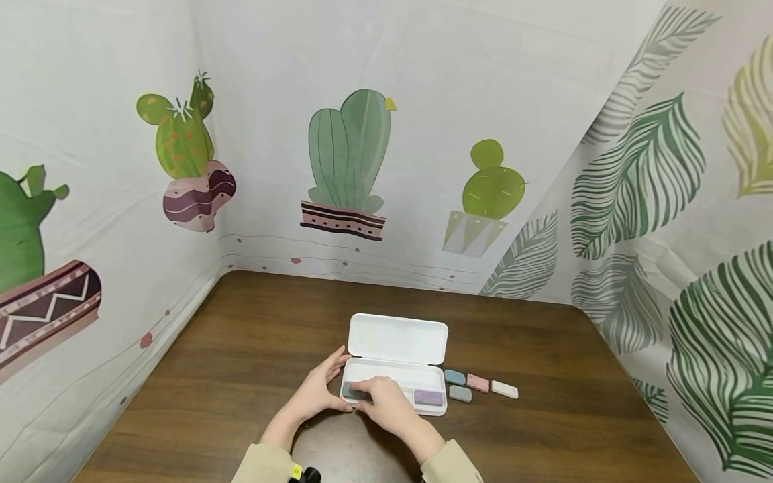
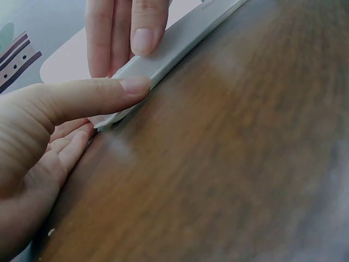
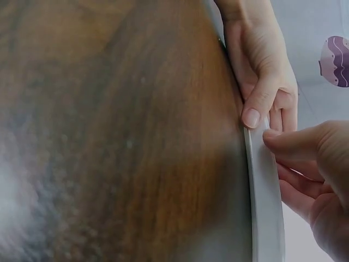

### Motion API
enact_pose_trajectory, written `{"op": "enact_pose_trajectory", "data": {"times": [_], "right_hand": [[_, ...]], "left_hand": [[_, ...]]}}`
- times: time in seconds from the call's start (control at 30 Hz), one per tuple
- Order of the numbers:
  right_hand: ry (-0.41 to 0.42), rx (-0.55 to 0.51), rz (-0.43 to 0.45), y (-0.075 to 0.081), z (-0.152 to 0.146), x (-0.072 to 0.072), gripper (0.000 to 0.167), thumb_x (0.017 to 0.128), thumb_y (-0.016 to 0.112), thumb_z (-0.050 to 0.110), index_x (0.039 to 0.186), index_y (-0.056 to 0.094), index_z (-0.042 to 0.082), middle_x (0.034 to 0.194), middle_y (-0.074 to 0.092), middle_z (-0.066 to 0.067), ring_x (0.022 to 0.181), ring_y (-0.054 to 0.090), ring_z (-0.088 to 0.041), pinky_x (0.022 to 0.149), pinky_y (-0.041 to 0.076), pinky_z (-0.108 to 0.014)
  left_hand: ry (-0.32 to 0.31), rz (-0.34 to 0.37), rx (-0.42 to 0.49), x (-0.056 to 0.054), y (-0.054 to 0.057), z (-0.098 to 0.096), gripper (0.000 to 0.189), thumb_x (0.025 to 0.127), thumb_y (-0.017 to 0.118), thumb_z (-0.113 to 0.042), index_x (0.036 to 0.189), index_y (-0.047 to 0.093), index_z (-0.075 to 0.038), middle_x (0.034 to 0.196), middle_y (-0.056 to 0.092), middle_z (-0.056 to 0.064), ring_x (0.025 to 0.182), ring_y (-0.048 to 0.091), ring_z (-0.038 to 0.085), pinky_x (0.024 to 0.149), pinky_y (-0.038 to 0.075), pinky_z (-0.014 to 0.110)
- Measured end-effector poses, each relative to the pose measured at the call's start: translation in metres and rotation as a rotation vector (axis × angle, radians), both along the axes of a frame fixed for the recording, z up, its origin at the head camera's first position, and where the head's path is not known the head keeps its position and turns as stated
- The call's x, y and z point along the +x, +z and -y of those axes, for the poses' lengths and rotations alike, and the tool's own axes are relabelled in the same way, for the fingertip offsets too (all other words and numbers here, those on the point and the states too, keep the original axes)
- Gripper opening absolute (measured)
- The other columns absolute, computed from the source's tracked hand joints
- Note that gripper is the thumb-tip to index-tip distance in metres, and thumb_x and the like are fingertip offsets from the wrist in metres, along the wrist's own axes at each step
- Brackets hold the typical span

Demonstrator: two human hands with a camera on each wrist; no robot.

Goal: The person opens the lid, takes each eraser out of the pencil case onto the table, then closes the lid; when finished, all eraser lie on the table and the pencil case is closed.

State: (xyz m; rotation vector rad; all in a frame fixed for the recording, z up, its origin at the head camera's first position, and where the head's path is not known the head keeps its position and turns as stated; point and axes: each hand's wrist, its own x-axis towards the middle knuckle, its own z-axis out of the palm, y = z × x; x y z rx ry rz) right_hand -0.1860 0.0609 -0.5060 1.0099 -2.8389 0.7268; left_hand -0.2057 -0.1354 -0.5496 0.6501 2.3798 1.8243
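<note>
A shallow white hinged case (image 1: 392,370) lies on the table with its lid (image 1: 398,339) raised at the back. My left hand (image 1: 317,389) holds the case's left end, thumb at the front edge and fingers along the side. A dark grey block (image 1: 356,393) sits in the case's front left part. Over it, my right hand (image 1: 389,402) has its fingertips on the block and its thumb at the front rim; the block is partly covered by them. Toward the right end of the case lies a purple block (image 1: 428,398).
Right of the case lie a blue block (image 1: 455,377), a grey block (image 1: 460,394), a pink block (image 1: 478,383) and a white block (image 1: 504,390). They rest on the brown wooden table (image 1: 568,402). Printed cloth (image 1: 423,134) stands behind and at both sides.
</note>
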Motion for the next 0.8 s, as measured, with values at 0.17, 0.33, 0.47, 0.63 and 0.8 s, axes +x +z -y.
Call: {"op": "enact_pose_trajectory", "data": {"times": [0.17,0.33,0.47,0.63,0.8], "right_hand": [[0.006,0.003,0.008,-0.0006,-0.0007,-0.0001,0.027,0.083,0.075,0.012,0.110,0.075,0.011,0.103,0.075,0.000,0.094,0.067,-0.014,0.083,0.058,-0.027],[0.014,-0.006,0.016,0.0003,-0.0012,0.0013,0.027,0.083,0.075,0.011,0.110,0.075,0.010,0.104,0.075,-0.001,0.096,0.067,-0.014,0.085,0.058,-0.027],[0.022,-0.016,0.026,0.0010,-0.0017,0.0024,0.027,0.083,0.075,0.010,0.110,0.074,0.010,0.105,0.075,-0.001,0.097,0.068,-0.015,0.085,0.059,-0.027],[0.026,-0.021,0.036,0.0015,-0.0022,0.0027,0.027,0.084,0.074,0.010,0.111,0.074,0.009,0.105,0.075,-0.001,0.097,0.068,-0.015,0.085,0.059,-0.027],[0.014,-0.034,0.037,0.0022,-0.0025,0.0030,0.029,0.084,0.074,0.010,0.112,0.073,0.007,0.107,0.074,-0.004,0.101,0.067,-0.017,0.088,0.059,-0.029]], "left_hand": [[-0.003,0.000,0.003,0.0005,0.0000,0.0000,0.116,0.059,0.090,0.001,0.149,0.019,0.013,0.145,0.044,0.030,0.136,0.039,0.044,0.117,0.035,0.041],[-0.004,-0.023,-0.015,0.0001,-0.0017,0.0011,0.115,0.059,0.090,0.001,0.149,0.019,0.014,0.144,0.043,0.032,0.135,0.039,0.048,0.115,0.033,0.051],[0.006,-0.009,-0.019,0.0005,-0.0008,0.0011,0.116,0.058,0.091,0.000,0.149,0.020,0.013,0.145,0.043,0.031,0.136,0.039,0.046,0.116,0.036,0.044],[0.011,0.005,-0.011,0.0009,0.0003,0.0009,0.117,0.058,0.091,0.000,0.150,0.020,0.012,0.145,0.043,0.030,0.136,0.040,0.044,0.116,0.035,0.045],[0.001,0.001,-0.012,0.0004,-0.0005,0.0003,0.116,0.059,0.091,0.000,0.150,0.019,0.012,0.146,0.043,0.029,0.136,0.040,0.044,0.116,0.033,0.049]]}}
